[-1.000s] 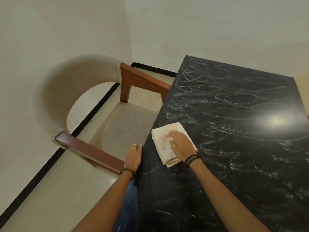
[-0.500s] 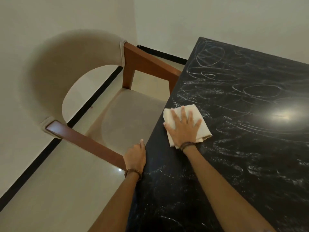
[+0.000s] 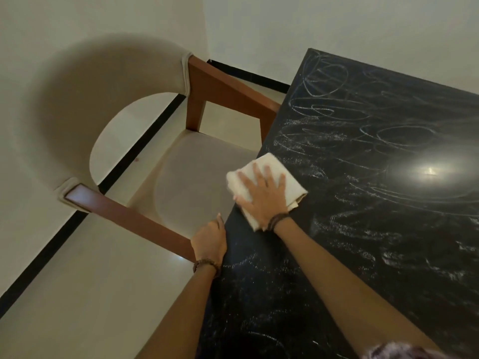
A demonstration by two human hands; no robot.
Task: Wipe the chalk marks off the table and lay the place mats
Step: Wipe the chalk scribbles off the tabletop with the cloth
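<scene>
Chalk marks point(image 3: 337, 110) beyond the flat, spread right hand point(image 3: 261, 195) risk being smeared, since the folded cloth point(image 3: 290, 182) beneath it overhangs the table point(image 3: 259, 294) edge gripped by the curled left hand point(image 3: 210, 242).

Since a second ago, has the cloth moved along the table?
Yes. The cloth under the right hand has slid toward the table's far end, along the chair-side edge, nearer the chair's far armrest.
</scene>
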